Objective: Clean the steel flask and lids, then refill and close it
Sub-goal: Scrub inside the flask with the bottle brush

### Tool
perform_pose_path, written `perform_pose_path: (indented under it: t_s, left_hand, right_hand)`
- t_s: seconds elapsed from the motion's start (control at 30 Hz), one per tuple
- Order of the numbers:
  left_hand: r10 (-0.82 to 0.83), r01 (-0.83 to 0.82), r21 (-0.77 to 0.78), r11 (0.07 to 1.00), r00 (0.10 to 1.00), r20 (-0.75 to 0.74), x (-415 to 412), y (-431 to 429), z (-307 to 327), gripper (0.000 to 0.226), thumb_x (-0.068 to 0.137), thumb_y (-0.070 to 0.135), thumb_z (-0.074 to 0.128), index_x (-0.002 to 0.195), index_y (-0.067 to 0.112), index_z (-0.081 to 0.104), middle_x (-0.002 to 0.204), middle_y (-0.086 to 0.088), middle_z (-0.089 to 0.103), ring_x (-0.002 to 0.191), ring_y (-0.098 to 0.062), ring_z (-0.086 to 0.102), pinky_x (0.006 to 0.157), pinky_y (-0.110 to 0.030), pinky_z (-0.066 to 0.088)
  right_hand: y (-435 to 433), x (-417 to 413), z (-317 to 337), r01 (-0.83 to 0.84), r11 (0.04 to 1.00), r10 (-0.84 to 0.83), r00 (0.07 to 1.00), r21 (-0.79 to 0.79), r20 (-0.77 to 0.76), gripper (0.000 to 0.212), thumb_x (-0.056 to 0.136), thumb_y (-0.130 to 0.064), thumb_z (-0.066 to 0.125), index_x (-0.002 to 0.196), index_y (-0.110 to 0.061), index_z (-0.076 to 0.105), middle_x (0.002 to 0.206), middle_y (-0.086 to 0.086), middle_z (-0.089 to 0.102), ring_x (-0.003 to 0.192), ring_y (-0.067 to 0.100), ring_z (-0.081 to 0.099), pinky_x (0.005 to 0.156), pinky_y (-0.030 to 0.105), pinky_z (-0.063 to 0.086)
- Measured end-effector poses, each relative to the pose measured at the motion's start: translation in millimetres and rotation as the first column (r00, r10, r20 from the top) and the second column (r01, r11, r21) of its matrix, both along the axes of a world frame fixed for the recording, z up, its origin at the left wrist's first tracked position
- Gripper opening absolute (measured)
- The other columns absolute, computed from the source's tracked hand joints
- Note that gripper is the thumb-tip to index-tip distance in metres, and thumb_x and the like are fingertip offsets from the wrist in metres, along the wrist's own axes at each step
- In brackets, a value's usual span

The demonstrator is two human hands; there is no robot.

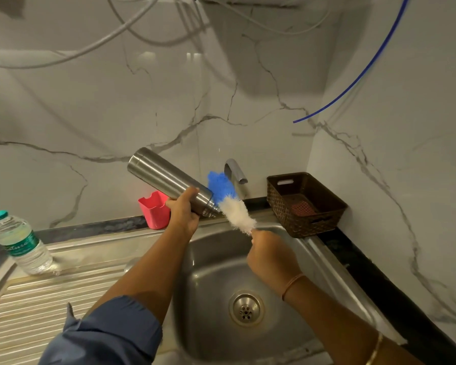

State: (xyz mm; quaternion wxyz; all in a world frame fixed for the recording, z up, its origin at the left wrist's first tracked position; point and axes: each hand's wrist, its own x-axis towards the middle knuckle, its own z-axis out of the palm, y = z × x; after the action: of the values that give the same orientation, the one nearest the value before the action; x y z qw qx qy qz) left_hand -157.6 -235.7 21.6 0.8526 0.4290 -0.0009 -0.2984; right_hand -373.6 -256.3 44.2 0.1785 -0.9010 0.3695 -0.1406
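Above the back edge of the sink (208, 259), the left hand (183, 212) reaches forward on an outstretched arm. Its fingers are wrapped round the neck end of the steel flask (166, 180), which is tilted base-up with the mouth slanting down. Over the basin, the raised right hand (271, 256) clasps the handle of the bottle brush (229, 204), whose white-and-blue bristles lie right beside the flask's mouth.
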Motion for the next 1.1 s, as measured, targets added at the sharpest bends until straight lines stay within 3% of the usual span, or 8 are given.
perform_pose_path:
  t_s: [0.2, 0.33, 0.43, 0.57, 0.7, 0.8, 0.97, 1.1]
  left_hand:
    - [0.124, -0.123, 0.081, 0.989, 0.992, -0.006, -3.6, -0.6, 15.5, 0.082, 0.073, 0.019, 0.081, 0.132, 0.016, 0.025, 0.110, -0.008, 0.053, 0.098, -0.024, 0.059, 0.080, -0.039, 0.055]
    - [0.041, -0.042, 0.017, 0.999, 0.999, 0.035, -6.4, 2.0, 7.5, 0.070, 0.078, 0.017, 0.076, 0.132, 0.012, 0.032, 0.122, -0.014, 0.056, 0.098, -0.026, 0.064, 0.064, -0.036, 0.057]
    - [0.093, -0.103, 0.120, 0.987, 0.992, 0.082, 0.0, 2.8, 4.1, 0.074, 0.068, 0.033, 0.082, 0.126, 0.014, 0.041, 0.124, -0.014, 0.055, 0.095, -0.027, 0.065, 0.058, -0.033, 0.056]
    - [0.129, -0.134, 0.153, 0.979, 0.991, 0.042, 4.2, 4.1, 3.6, 0.119, 0.032, 0.053, 0.091, 0.132, 0.012, 0.042, 0.118, -0.011, 0.062, 0.093, -0.027, 0.069, 0.061, -0.033, 0.058]
    - [0.132, -0.129, 0.080, 0.988, 0.991, -0.035, -0.6, 7.6, 2.8, 0.096, 0.058, 0.026, 0.089, 0.136, 0.009, 0.035, 0.115, -0.014, 0.062, 0.091, -0.027, 0.069, 0.069, -0.040, 0.059]
    - [0.115, -0.111, 0.075, 0.991, 0.992, -0.046, 0.6, 7.7, 0.7, 0.078, 0.067, 0.018, 0.081, 0.131, 0.008, 0.039, 0.118, -0.017, 0.060, 0.089, -0.027, 0.068, 0.063, -0.039, 0.058]
    - [0.072, -0.073, -0.007, 0.997, 0.994, -0.087, -4.0, 9.8, 7.2, 0.114, 0.035, 0.037, 0.096, 0.131, 0.013, 0.040, 0.119, -0.016, 0.061, 0.093, -0.029, 0.067, 0.070, -0.045, 0.059]
    - [-0.032, 0.032, 0.000, 0.999, 0.999, -0.019, -7.7, 9.1, 8.1, 0.059, 0.076, 0.025, 0.077, 0.125, 0.009, 0.048, 0.113, -0.014, 0.063, 0.102, -0.031, 0.065, 0.080, -0.046, 0.056]
  right_hand:
    - [34.7, -14.8, -8.2, -0.119, 0.992, 0.118, 0.993, -0.030, -0.029, 0.046, 0.096, -0.010, 0.034, 0.141, -0.015, 0.033, 0.124, 0.007, 0.052, 0.109, 0.024, 0.056, 0.086, 0.030, 0.045]
    - [5.3, -6.0, -6.0, -0.022, 0.993, 0.019, 0.999, 0.118, 0.032, 0.038, 0.096, -0.009, 0.037, 0.133, -0.008, 0.047, 0.121, 0.011, 0.058, 0.108, 0.024, 0.058, 0.085, 0.028, 0.046]
    - [9.2, -8.1, -1.8, -0.058, 0.990, 0.049, 0.996, 0.127, 0.070, 0.037, 0.096, -0.011, 0.038, 0.132, -0.009, 0.049, 0.121, 0.011, 0.059, 0.108, 0.024, 0.058, 0.086, 0.028, 0.045]
    - [32.1, -12.8, -11.6, -0.106, 0.993, 0.103, 0.993, 0.045, 0.049, 0.040, 0.098, -0.013, 0.035, 0.138, -0.013, 0.041, 0.120, 0.008, 0.056, 0.107, 0.022, 0.058, 0.082, 0.026, 0.044]
    - [2.5, -1.6, -3.9, -0.039, 0.986, 0.021, 0.993, 0.161, 0.112, 0.035, 0.095, -0.009, 0.039, 0.128, -0.006, 0.052, 0.116, 0.013, 0.061, 0.104, 0.025, 0.059, 0.073, 0.022, 0.038]
    - [2.6, -5.3, 1.4, -0.062, 0.995, 0.053, 0.993, 0.082, 0.102, 0.035, 0.095, -0.009, 0.038, 0.128, -0.008, 0.052, 0.115, 0.012, 0.060, 0.102, 0.026, 0.059, 0.072, 0.024, 0.038]
    - [31.2, -18.5, -2.8, -0.116, 0.992, 0.117, 0.993, -0.047, 0.013, 0.046, 0.095, -0.007, 0.035, 0.141, -0.013, 0.034, 0.124, 0.007, 0.051, 0.109, 0.024, 0.057, 0.085, 0.029, 0.045]
    - [-4.6, -5.7, -3.9, -0.058, 0.993, 0.056, 0.998, 0.101, 0.018, 0.033, 0.093, -0.008, 0.041, 0.124, -0.006, 0.052, 0.116, 0.013, 0.060, 0.103, 0.026, 0.059, 0.076, 0.028, 0.043]
